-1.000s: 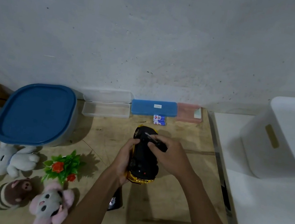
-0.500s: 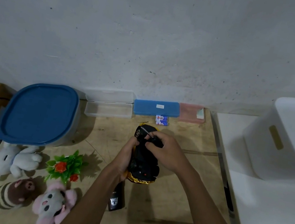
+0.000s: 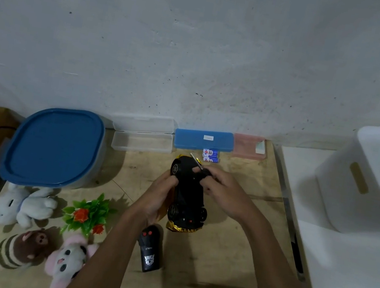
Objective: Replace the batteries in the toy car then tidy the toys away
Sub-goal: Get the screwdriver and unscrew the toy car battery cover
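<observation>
The left hand (image 3: 159, 195) curls round the near-left side of the toy car (image 3: 189, 195), gripping it, while the right hand (image 3: 222, 191) pinches the dark handle of a small screwdriver (image 3: 196, 162), whose thin metal shaft slants across the car's far end. The car is held belly-up over the middle of the wooden table (image 3: 218, 251), black underside and wheels showing, gold body below; whether it touches the wood cannot be told. Just beyond it lie blue-and-white batteries (image 3: 211, 155), and nearer the person a black remote (image 3: 150, 250) with red buttons lies flat. Along the back edge sit an open clear case (image 3: 144, 134), a blue case (image 3: 203, 140) and a pink case (image 3: 246, 146), against a scuffed grey-white wall (image 3: 200, 45). At the left stands a blue-lidded tub (image 3: 55, 146), with a white plush rabbit (image 3: 20, 206), a plastic plant (image 3: 89, 212), a striped brown plush (image 3: 16, 250) and a pink plush (image 3: 67, 260) in front. To the right, a white bin (image 3: 379, 180) stands on a white surface (image 3: 349, 283).
</observation>
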The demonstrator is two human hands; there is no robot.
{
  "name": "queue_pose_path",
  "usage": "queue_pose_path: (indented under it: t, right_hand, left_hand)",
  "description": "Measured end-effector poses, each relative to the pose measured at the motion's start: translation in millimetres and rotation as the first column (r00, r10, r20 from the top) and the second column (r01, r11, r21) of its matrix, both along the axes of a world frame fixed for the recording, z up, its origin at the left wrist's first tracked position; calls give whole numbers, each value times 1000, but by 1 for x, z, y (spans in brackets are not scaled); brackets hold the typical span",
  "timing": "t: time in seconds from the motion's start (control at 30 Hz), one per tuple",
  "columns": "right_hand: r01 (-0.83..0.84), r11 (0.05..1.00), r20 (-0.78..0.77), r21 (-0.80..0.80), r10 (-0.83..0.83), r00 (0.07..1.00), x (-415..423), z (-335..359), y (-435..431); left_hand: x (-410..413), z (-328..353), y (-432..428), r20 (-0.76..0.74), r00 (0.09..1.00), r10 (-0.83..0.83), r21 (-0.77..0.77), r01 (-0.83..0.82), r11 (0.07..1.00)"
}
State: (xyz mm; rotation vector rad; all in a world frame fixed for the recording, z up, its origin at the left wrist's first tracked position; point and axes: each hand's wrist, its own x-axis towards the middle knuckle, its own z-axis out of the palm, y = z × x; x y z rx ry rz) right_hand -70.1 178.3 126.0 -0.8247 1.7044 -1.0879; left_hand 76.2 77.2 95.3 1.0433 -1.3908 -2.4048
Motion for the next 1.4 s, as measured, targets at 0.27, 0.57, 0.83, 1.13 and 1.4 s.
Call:
queue_pose_path:
  t: [0.27,0.57,0.83,1.13,1.4]
  right_hand:
    - [-80,996,-92,30,83,992,-15,20,23]
    - [-73,996,-239,44,81,968,-12,16,19]
    - [-86,992,-258,97,108,960,-13,23,17]
    - [-174,959,-379,226,251,891,-21,50,9]
    - [-187,926,-612,329,360,704,-20,62,2]
  left_hand:
    - [6,-3,-16,-84,987,139,-42,-143,989]
    - [10,0,-21,-125,986,114,-46,-120,992]
    - [11,5,-19,-123,986,111,-87,-122,989]
    - [13,8,-17,-98,994,48,-160,-63,985]
    - [13,13,-19,-82,996,43,-171,-56,984]
